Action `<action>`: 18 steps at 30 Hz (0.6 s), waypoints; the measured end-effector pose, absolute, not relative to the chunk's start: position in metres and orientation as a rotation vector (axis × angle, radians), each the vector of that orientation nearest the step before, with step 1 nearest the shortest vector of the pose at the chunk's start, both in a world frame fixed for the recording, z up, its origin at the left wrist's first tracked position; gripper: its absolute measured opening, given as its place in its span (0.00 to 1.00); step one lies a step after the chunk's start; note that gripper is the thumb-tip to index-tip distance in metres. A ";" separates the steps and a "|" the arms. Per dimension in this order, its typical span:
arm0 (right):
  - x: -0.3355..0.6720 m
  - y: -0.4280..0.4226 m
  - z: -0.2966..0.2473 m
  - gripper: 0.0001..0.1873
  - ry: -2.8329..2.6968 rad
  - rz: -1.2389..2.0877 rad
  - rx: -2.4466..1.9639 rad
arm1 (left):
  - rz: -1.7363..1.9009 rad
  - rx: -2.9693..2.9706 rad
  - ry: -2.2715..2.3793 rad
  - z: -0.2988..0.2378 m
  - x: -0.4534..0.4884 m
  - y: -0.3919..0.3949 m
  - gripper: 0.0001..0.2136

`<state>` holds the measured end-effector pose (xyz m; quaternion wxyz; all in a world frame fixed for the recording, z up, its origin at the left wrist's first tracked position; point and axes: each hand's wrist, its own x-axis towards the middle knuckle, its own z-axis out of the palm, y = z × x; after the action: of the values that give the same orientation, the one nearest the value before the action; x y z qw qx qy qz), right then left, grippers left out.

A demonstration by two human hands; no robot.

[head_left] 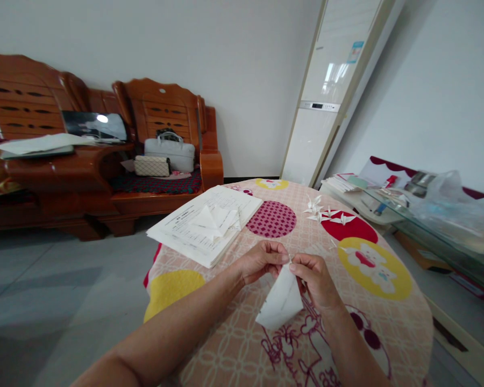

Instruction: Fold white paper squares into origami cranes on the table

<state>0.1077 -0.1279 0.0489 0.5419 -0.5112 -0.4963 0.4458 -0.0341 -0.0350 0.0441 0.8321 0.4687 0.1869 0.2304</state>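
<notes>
Folded white paper (281, 303) in both hands, over table (226, 352), wide end on wearer's side of grip. Left hand (262, 262) and right hand (315, 278) pinch narrow tip, fingers close together. Step looks like shaping or creasing tip; next move seems to call for light, precise finger pressure. Beyond grip, rightward: paper birds (342, 219). Beyond, leftward: printed stack (179, 235), loose folded pieces (207, 221) on top.
</notes>
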 end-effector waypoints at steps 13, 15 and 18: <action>0.105 -0.128 0.049 0.14 -1.225 0.992 -1.298 | 0.681 1.099 0.522 0.050 -0.032 -0.041 0.12; 0.105 -0.128 0.048 0.15 -1.224 0.976 -1.289 | 0.671 1.073 0.522 0.050 -0.032 -0.042 0.12; 0.106 -0.128 0.049 0.15 -1.224 0.959 -1.292 | 0.631 1.004 0.498 0.048 -0.033 -0.042 0.13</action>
<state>0.1056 -0.1281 0.0487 0.5312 -0.5414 -0.5130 0.4021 -0.0326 -0.0415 0.0482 0.8002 0.4683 0.2323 0.2940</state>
